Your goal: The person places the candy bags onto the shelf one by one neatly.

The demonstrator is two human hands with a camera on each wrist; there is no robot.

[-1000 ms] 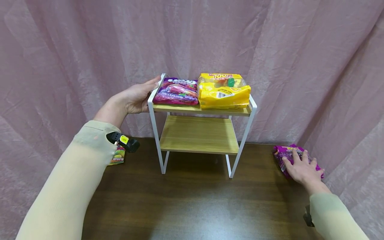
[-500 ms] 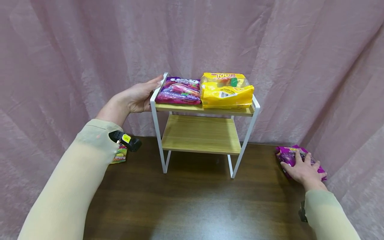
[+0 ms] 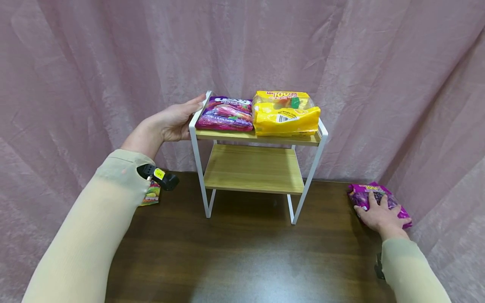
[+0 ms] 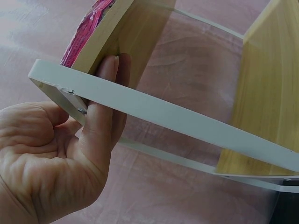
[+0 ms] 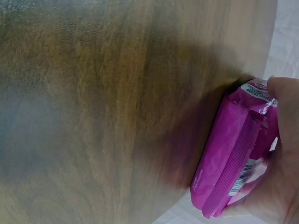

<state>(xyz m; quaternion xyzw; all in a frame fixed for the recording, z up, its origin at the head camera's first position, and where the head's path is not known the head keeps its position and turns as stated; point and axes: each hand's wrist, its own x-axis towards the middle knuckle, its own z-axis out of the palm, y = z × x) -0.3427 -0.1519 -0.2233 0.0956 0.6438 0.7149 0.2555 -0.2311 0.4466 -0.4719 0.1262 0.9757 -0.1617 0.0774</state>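
Note:
A small two-tier shelf (image 3: pixel 254 168) with white metal legs and wooden boards stands on the table. My left hand (image 3: pixel 174 122) grips the left end of its top board; in the left wrist view, fingers (image 4: pixel 105 112) reach under the board past the white frame. On that board lie a purple berry candy bag (image 3: pixel 226 114) and a yellow candy bag (image 3: pixel 286 118). Far right, my right hand (image 3: pixel 382 216) spans a magenta candy bag (image 3: pixel 363 193) from above, fingers spread over it. In the right wrist view, thumb and fingers reach the ends of the magenta bag (image 5: pixel 224 149).
A green and yellow packet (image 3: pixel 152 194) lies at the left, partly hidden behind my left sleeve. Pink curtains (image 3: pixel 242 46) hang behind and to the right of the brown wooden table (image 3: pixel 242 256). The shelf's lower board (image 3: pixel 254 172) is bare wood.
The whole view shifted slightly. My right hand moved a little on the magenta bag, its fingers drawing in. The left hand stays on the shelf.

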